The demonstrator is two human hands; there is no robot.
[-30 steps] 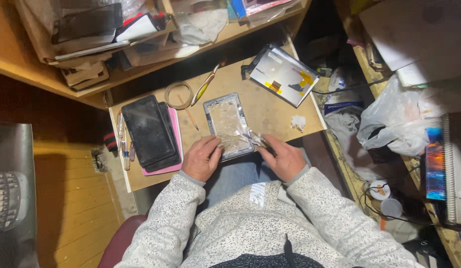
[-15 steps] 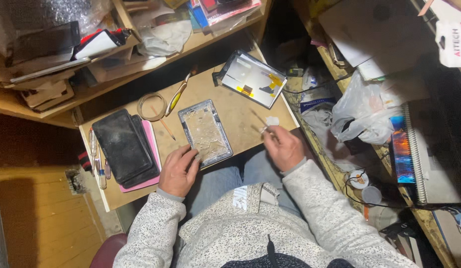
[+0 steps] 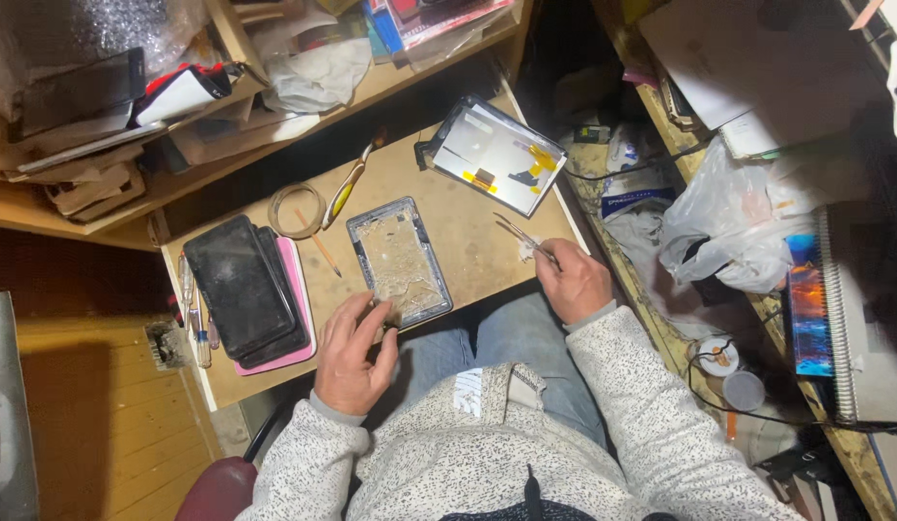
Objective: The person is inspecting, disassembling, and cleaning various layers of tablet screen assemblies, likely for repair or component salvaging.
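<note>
A tablet frame with cracked, glue-streaked glass [image 3: 400, 260] lies in the middle of the small wooden table [image 3: 468, 222]. My left hand [image 3: 355, 352] rests at its near left corner, fingertips touching the edge. My right hand [image 3: 576, 282] is at the table's right front edge and grips thin metal tweezers [image 3: 522, 235], whose tips point up and left over the wood. A detached display panel with yellow tape [image 3: 496, 154] lies at the far right corner.
Dark tablets stacked on a pink one [image 3: 248, 289] lie at the left. A tape ring [image 3: 296, 209], a yellow-handled tool [image 3: 344, 190] and a pencil [image 3: 325, 254] lie beyond. Cluttered shelves stand behind; plastic bags [image 3: 728, 222] and cables fill the right.
My right hand left the tablet frame, moved right and picked up the tweezers. My left hand slid to the frame's near left corner. The camera view shifted.
</note>
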